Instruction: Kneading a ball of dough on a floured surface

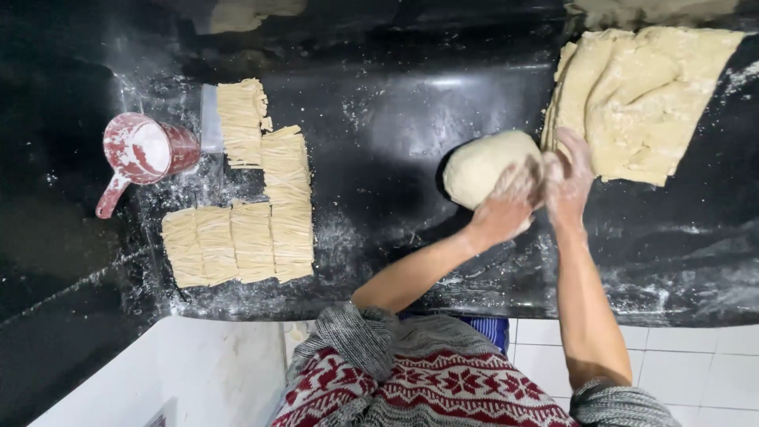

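A pale ball of dough point(481, 164) rests on the black counter point(379, 119). My left hand point(506, 207) cups its near right side, fingers wrapped on it. My right hand point(569, 180), floury, presses against the same side of the ball, right next to the left hand. Both sleeves are pushed up the forearms. Just behind my right hand lies a stack of flat rolled dough sheets point(640, 99).
Several bundles of cut noodles point(253, 198) lie in rows on the floured left part of the counter. A red mug of flour point(142, 154) lies beside them, next to a pale scraper point(210, 119). White tiled floor point(711, 356) shows below the counter edge.
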